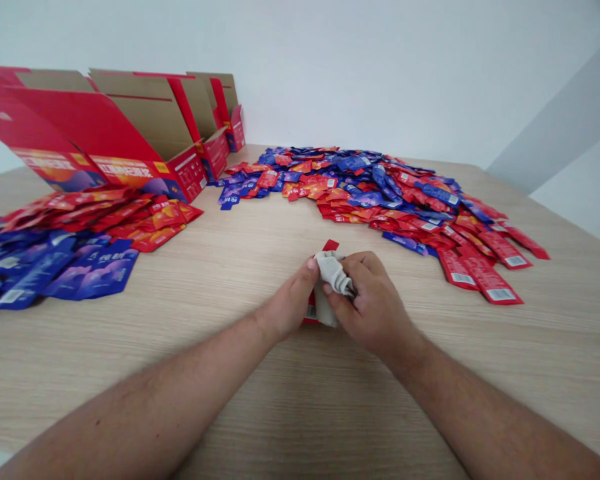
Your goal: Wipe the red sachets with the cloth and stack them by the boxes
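I observed both of the operator's bare hands close together over the middle of the wooden tabletop (300, 407), near the front edge of the view. The left hand (291, 300) was narrowly closed, its thumb pressed on a folded grey cloth (331, 273). The right hand (370, 303) was also curled narrow, with its fingers (363, 270) gripping the same cloth from the other side.

The red sachet (310, 313) was located within this grip, lying behind and under the cloth. A red corner (331, 245) showed above it and a red edge showed below the left hand. I could not read its print, nor could I tell how much of it the cloth covered.

Beyond the hands, to the right and far side, I recorded a wide, heaped pile of mixed sachets (380, 197) in red, blue and orange, with barcode panels visible on the nearest red ones. To the left lay a second spread of sachets (65, 257), red toward the rear and blue toward the front. Open red cardboard boxes (130, 127) stood in a row behind it, with their flaps raised, against a white wall (380, 67).
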Demonstrator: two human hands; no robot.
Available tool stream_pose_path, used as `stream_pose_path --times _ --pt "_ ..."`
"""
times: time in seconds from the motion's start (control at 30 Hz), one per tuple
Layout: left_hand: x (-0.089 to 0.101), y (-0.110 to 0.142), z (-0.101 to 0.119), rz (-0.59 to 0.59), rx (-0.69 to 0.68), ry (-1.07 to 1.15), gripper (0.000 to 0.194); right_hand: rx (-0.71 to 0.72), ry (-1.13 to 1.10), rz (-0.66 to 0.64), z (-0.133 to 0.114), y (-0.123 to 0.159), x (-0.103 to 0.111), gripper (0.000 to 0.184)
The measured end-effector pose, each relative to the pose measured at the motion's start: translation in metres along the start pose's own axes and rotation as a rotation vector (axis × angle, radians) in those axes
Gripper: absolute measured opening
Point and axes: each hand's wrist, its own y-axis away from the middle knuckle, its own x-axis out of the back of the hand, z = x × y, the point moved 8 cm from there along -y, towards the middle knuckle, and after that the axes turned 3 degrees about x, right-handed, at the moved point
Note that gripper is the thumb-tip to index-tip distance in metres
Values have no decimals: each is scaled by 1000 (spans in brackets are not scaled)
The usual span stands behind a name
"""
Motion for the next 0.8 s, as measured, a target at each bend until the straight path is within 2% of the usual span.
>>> stream_pose_path --times 0.17,0.33,0.47,0.57,0.67,0.8 --pt "-7 1 0 -65 60 -98 63 -117 11 60 16 0 3 12" --pt "-8 1 10 -55 -71 -58 53 -101 -20 5 18 -2 -3 18" --pt "-4 1 8 -27 -55 -77 52 -186 -82 -65 24 0 -8 20" --pt "-2 1 11 -39 -102 -128 52 -109 -80 -133 15 0 -11 20" --pt "-2 0 12 -59 -128 -147 53 -37 -43 -136 8 0 -10 19" --pt "-1 -3 9 -47 -100 -120 54 -83 3 -65 14 0 -6 14"
